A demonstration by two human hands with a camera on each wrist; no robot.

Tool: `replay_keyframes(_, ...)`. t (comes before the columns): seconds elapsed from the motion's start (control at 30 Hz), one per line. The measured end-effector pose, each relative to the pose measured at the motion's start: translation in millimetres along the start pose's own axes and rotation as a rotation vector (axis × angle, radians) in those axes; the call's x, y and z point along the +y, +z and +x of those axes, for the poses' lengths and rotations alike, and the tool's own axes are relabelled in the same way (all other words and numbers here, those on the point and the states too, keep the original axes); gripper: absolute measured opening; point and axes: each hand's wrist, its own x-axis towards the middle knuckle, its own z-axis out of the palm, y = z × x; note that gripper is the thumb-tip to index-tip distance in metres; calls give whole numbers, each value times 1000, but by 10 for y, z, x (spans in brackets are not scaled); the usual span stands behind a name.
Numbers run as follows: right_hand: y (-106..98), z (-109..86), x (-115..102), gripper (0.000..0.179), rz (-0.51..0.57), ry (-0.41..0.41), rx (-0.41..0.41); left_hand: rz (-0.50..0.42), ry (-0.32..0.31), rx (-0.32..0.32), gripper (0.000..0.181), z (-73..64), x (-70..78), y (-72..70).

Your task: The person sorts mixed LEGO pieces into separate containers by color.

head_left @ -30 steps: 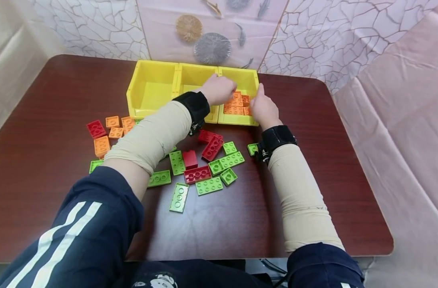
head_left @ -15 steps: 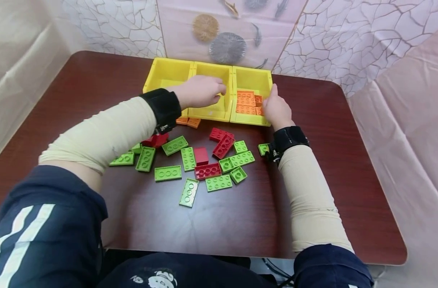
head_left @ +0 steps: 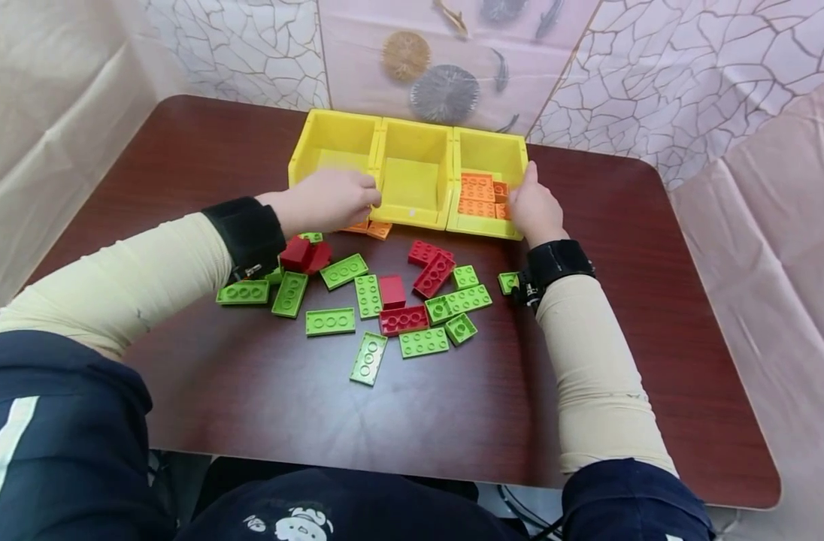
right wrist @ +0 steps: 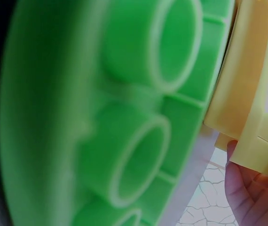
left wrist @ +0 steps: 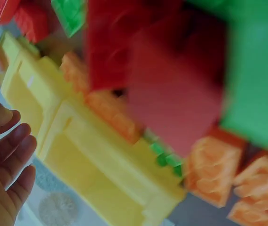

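Note:
A yellow three-compartment bin (head_left: 415, 169) stands at the back of the table. My right hand (head_left: 537, 210) grips its right end wall; the right wrist view shows the thumb and fingers (right wrist: 233, 169) around the wall's edge. Several orange bricks (head_left: 477, 195) lie in the right compartment beside that hand. My left hand (head_left: 331, 201) is over the front of the left compartment, its fingers (left wrist: 16, 141) loosely bent with nothing between them. Below it are a red brick (head_left: 295, 253) and orange bricks (head_left: 379, 230), partly hidden, close to the bin's front.
Green bricks (head_left: 330, 321) and red bricks (head_left: 404, 320) are scattered across the middle of the brown table (head_left: 358, 421). A green brick (head_left: 508, 282) lies by the right wrist, partly covered by the black wrist strap (head_left: 559, 259). A patterned cloth (head_left: 446, 94) hangs behind the table.
My left hand has moved left from the right compartment, across the middle one, to the left compartment. My right hand keeps its grip on the bin. The head view has shifted slightly.

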Motion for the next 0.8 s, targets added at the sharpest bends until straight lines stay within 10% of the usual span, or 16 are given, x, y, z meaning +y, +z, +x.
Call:
replay_keyframes(0.37,5,1,-1,63,-18,1,-11,36,-110,-222,13,-312,73,199)
replay_keyframes(0.8,19,28,2,63,-9,-8,0,-8,-190,-313,12,-335,143,244)
